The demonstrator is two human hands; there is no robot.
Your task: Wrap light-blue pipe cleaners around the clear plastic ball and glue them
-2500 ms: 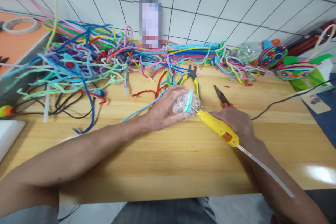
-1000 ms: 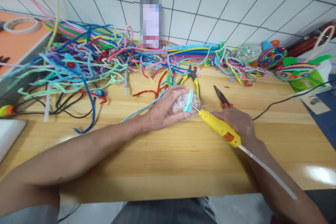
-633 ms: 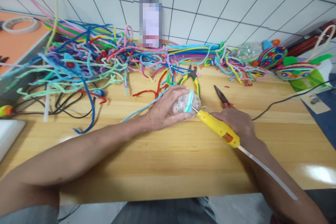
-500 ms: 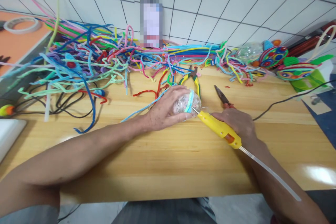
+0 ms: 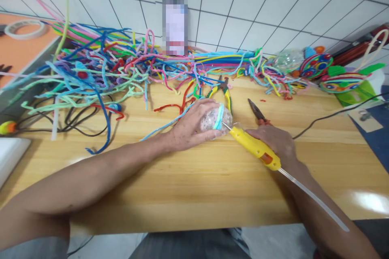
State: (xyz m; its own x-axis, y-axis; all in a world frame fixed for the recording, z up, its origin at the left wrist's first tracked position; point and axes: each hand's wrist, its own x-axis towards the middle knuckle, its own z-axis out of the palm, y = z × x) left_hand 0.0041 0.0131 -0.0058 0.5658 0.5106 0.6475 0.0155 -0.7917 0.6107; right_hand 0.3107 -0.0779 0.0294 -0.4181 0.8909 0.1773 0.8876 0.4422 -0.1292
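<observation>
My left hand (image 5: 194, 123) is wrapped around a clear, rounded plastic ball (image 5: 209, 119) with a light blue and pale yellow-green band (image 5: 218, 116) across it. In my right hand (image 5: 273, 139) is a yellow glue gun (image 5: 253, 147); its metal tip meets or nearly meets the ball beside the band. A long translucent glue stick (image 5: 313, 198) sticks out of the gun's back end over my right forearm. From under my left hand a light blue pipe cleaner (image 5: 165, 124) runs out to the left. My right fingers are partly hidden behind the gun.
Pliers with yellow-green handles (image 5: 227, 99) lie behind the ball, and dark-jawed pliers (image 5: 257, 111) beyond my right hand. Tangled pipe cleaners (image 5: 103, 68) line the wall, where a phone (image 5: 175, 28) leans. Colourful fish-like crafts (image 5: 343, 83) stand at right; a black cable (image 5: 331, 115) crosses there.
Almost nothing differs. The back end of the glue gun has shifted very slightly to the right, while the ball and my left hand stay where they were.
</observation>
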